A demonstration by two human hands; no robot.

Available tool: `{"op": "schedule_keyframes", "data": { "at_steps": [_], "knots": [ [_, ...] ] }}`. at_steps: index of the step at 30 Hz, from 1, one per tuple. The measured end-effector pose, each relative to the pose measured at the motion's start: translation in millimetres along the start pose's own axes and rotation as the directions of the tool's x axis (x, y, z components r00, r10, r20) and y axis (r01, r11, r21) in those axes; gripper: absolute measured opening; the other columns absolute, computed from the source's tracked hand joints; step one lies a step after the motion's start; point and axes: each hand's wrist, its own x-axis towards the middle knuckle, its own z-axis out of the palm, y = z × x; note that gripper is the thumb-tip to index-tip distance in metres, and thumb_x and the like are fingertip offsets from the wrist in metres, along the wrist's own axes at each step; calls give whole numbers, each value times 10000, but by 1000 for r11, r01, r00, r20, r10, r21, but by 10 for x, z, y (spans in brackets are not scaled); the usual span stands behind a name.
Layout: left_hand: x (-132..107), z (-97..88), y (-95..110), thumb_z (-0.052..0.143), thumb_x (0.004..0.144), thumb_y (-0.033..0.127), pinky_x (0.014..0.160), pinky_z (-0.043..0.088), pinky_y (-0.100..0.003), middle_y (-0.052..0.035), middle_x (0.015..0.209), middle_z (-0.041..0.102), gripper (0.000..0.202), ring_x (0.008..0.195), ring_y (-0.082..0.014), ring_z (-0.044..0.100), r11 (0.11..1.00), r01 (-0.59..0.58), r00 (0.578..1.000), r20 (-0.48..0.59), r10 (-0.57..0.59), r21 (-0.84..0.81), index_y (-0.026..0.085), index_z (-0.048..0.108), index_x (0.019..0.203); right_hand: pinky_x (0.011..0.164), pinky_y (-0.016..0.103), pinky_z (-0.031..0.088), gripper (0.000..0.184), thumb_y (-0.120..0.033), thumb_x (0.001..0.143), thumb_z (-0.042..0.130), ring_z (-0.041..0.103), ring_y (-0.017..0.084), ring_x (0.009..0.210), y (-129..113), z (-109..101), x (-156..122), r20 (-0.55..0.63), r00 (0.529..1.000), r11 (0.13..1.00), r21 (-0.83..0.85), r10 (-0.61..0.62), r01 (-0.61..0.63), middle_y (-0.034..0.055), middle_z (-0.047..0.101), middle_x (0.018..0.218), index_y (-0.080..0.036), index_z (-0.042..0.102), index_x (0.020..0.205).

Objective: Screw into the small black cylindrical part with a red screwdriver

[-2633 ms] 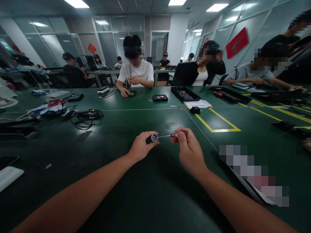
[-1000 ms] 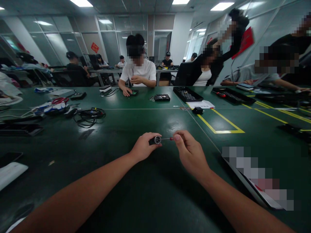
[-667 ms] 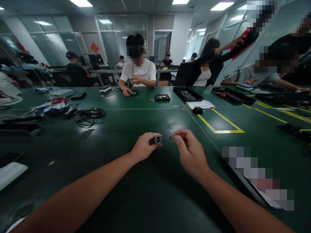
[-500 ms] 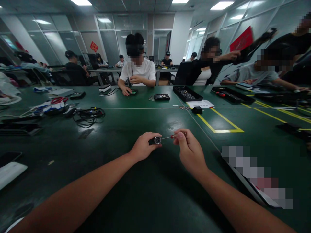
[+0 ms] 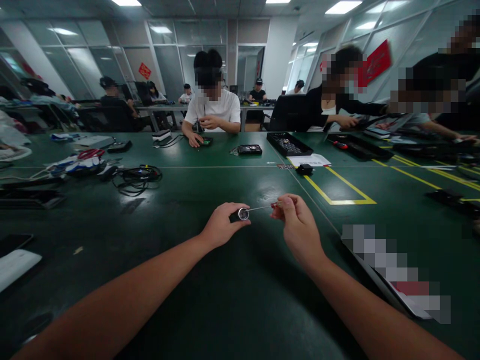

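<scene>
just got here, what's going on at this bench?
The left hand holds a dark cylinder, its silver-rimmed end facing the camera. The right hand grips a thin screwdriver, its shaft pointing at that rim; whether the tip touches isn't clear. A black cable bundle lies on the green table, off to the left.

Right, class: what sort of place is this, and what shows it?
Probably a shared workshop: a green worktable marked with yellow lines, a black tray of small parts, and a thin-shafted tool in the right hand.

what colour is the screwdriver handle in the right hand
Red; only a bit of the handle shows, in the head view.
</scene>
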Motion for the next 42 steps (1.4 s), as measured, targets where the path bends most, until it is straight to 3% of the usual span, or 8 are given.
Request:
{"op": "schedule_keyframes", "data": {
  "at_steps": [4, 10, 26, 36, 40, 42],
  "knots": [
    [0, 1, -9, 810, 831, 256, 898, 473, -386, -35, 1055, 742, 333, 997, -236, 656, 1000, -7, 1000, -6, 7, 5, 229, 718, 1150, 704, 351, 504, 253, -452, 1025, 469, 628, 181, 723, -60, -9, -61, 58, 991, 981, -148, -121, 128, 4, 642, 774, -237, 595, 980],
    [4, 1, -5, 807, 836, 275, 889, 477, -384, -38, 1047, 741, 332, 986, -238, 659, 1000, -9, 1000, -1, 9, 8, 235, 718, 1153, 710, 347, 492, 235, -432, 1045, 451, 648, 187, 756, -56, -36, -119, 155, 973, 949, -238, -171, 205, 14, 668, 820, -242, 589, 1032],
    [1, 13, -38, 811, 832, 283, 902, 475, -396, -42, 1058, 739, 346, 997, -241, 658, 1000, -6, 1000, -6, 6, 0, 240, 716, 1162, 632, 296, 473, 179, -358, 1055, 447, 653, 168, 698, -123, -61, -149, 199, 942, 886, -332, -270, 324, 1, 675, 803, -244, 583, 1029],
    [3, -2, -30, 798, 845, 312, 912, 480, -397, -44, 1065, 740, 342, 1009, -244, 660, 1000, -8, 1000, 5, 8, -2, 239, 720, 1171, 643, 280, 459, 145, -321, 1037, 490, 636, 155, 697, -206, -84, -170, 374, 877, 830, -349, -302, 435, -8, 661, 805, -227, 596, 1068],
    [7, -6, -8, 797, 845, 325, 913, 479, -401, -43, 1065, 745, 332, 1006, -245, 660, 1000, -4, 1000, 28, 4, 8, 243, 724, 1159, 623, 282, 446, 196, -321, 1039, 484, 609, 147, 655, -225, -74, -181, 391, 852, 822, -309, -349, 479, -14, 644, 763, -234, 635, 950],
    [5, -4, -6, 798, 844, 324, 918, 479, -403, -43, 1075, 745, 336, 1016, -246, 658, 1000, -5, 999, 32, 4, 8, 246, 722, 1161, 644, 294, 459, 192, -319, 1041, 482, 632, 158, 685, -206, -69, -183, 349, 874, 833, -320, -339, 451, -4, 666, 790, -238, 638, 963]
  ]
}}
